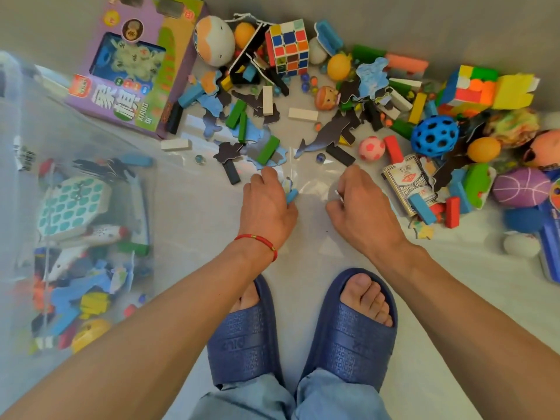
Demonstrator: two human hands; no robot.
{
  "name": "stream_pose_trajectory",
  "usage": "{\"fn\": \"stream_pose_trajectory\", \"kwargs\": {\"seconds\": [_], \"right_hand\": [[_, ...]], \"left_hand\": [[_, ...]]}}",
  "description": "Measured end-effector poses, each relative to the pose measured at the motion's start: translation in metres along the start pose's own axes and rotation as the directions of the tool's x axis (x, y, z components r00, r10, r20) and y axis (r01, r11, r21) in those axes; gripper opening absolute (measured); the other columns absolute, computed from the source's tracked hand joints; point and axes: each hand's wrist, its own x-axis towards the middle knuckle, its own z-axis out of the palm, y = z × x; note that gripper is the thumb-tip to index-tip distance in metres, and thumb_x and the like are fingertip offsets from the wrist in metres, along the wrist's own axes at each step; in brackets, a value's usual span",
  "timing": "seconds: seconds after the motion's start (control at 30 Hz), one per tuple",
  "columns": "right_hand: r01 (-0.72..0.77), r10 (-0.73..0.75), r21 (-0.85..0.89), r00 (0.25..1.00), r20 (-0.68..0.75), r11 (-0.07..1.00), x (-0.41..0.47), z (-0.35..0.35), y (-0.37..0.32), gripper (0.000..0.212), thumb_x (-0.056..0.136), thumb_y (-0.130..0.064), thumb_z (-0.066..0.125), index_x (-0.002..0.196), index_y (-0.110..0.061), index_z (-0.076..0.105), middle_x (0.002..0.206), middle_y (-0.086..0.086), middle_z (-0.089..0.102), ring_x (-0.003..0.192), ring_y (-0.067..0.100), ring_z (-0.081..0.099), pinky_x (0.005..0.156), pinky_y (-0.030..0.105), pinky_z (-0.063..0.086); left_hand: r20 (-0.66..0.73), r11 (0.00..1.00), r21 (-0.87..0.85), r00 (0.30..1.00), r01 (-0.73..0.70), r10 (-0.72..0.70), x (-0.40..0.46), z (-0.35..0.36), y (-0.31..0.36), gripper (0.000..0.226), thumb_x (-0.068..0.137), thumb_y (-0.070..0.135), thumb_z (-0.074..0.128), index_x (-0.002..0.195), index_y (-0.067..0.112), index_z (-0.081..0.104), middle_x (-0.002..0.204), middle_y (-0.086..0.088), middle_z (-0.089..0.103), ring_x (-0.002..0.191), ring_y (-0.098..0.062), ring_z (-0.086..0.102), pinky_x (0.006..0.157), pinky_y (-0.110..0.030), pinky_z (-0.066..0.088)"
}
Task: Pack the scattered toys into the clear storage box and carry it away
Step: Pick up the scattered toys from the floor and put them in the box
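Note:
The clear storage box (27, 122) stands at the left, with several toys in it, among them a white and teal hexagon puzzle (72, 204). Toys lie scattered across the floor ahead: blocks, balls, puzzle pieces, a colour cube (289, 47), a pack of playing cards (409, 183). My left hand (268, 204) is low over the floor, closed around a small blue block (291, 196) and a puzzle piece. My right hand (360, 204) is beside it, fingers pinched on the edge of a clear plastic bag (315, 177) lying on the floor.
A purple toy carton (133, 71) lies at the back left beside the box. A blue holed ball (435, 134), a purple ball (521, 186) and a pink football (372, 148) sit at the right. My feet in blue slippers (348, 328) stand just behind my hands.

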Motion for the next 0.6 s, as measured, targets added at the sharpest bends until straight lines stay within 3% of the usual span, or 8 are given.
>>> {"fn": "stream_pose_trajectory", "kwargs": {"seconds": [0.17,0.23,0.3,0.37,0.43,0.53,0.57,0.6], "right_hand": [[0.078,-0.088,-0.121,0.993,-0.079,0.990,0.041,-0.002,-0.020,0.025,0.095,-0.014,0.055,0.116,-0.011,0.043,0.104,0.012,0.056,0.084,0.037,0.059,0.066,0.046,0.049],[0.126,-0.148,-0.278,0.987,-0.059,0.952,0.054,0.006,-0.022,0.032,0.095,-0.018,0.060,0.123,-0.009,0.046,0.109,0.015,0.059,0.088,0.039,0.062,0.063,0.041,0.044],[0.150,-0.182,-0.412,0.983,-0.038,0.899,0.059,0.015,-0.022,0.038,0.087,-0.010,0.069,0.120,-0.008,0.050,0.104,0.015,0.061,0.085,0.037,0.063,0.059,0.036,0.035],[0.158,-0.197,-0.439,0.979,-0.046,0.885,0.059,0.019,-0.021,0.038,0.083,-0.002,0.068,0.117,-0.007,0.052,0.100,0.016,0.062,0.083,0.039,0.063,0.058,0.035,0.032],[0.124,-0.163,-0.306,0.981,-0.102,0.944,0.057,0.020,-0.019,0.028,0.087,-0.005,0.060,0.114,-0.006,0.055,0.099,0.017,0.064,0.083,0.040,0.062,0.059,0.038,0.038],[-0.045,0.074,0.177,0.984,-0.161,0.983,0.048,0.017,-0.021,0.013,0.087,-0.017,0.058,0.095,-0.013,0.068,0.083,0.003,0.067,0.072,0.022,0.060,0.064,0.034,0.047],[-0.161,0.227,0.424,0.968,-0.110,0.891,0.046,0.014,-0.024,0.013,0.086,-0.020,0.057,0.084,-0.015,0.070,0.075,0.000,0.067,0.067,0.017,0.058,0.061,0.031,0.046],[-0.297,0.382,0.658,0.924,0.014,0.692,0.045,0.008,-0.028,0.017,0.086,-0.021,0.056,0.076,-0.015,0.068,0.069,-0.001,0.065,0.060,0.015,0.056,0.056,0.030,0.044]], "left_hand": [[0.103,0.998,0.055,0.994,-0.044,0.038,-0.003,-0.006,-0.005,0.034,0.086,0.012,0.062,0.117,0.004,0.050,0.115,-0.018,0.052,0.099,-0.037,0.055,0.070,-0.029,0.031],[0.109,0.995,0.058,0.992,-0.077,0.070,-0.003,-0.008,-0.005,0.035,0.087,0.012,0.060,0.119,0.003,0.048,0.117,-0.019,0.049,0.098,-0.038,0.054,0.071,-0.030,0.032],[0.052,0.997,0.012,0.996,-0.078,0.077,0.000,-0.013,-0.006,0.034,0.088,0.013,0.059,0.118,0.003,0.047,0.115,-0.018,0.050,0.097,-0.037,0.053,0.072,-0.032,0.035],[-0.031,0.997,-0.040,0.998,-0.064,0.062,0.007,-0.022,-0.008,0.034,0.089,0.014,0.057,0.119,0.003,0.047,0.106,-0.016,0.055,0.093,-0.035,0.053,0.072,-0.035,0.038],[-0.106,0.997,-0.061,0.994,-0.041,0.034,0.017,-0.033,-0.012,0.030,0.090,0.016,0.054,0.117,0.005,0.047,0.093,-0.014,0.055,0.086,-0.034,0.052,0.067,-0.037,0.039],[-0.171,0.996,-0.089,0.985,0.012,-0.027,0.031,-0.049,-0.017,0.008,0.093,0.015,0.050,0.098,0.011,0.045,0.081,-0.009,0.051,0.076,-0.032,0.049,0.062,-0.034,0.034],[-0.175,0.996,-0.087,0.984,0.019,-0.034,0.035,-0.053,-0.018,0.005,0.094,0.015,0.048,0.094,0.012,0.043,0.080,-0.008,0.051,0.075,-0.030,0.048,0.063,-0.034,0.032],[-0.175,0.997,-0.070,0.984,0.019,-0.031,0.039,-0.055,-0.019,0.006,0.095,0.016,0.046,0.092,0.013,0.042,0.080,-0.008,0.051,0.074,-0.029,0.046,0.064,-0.034,0.031]]}}
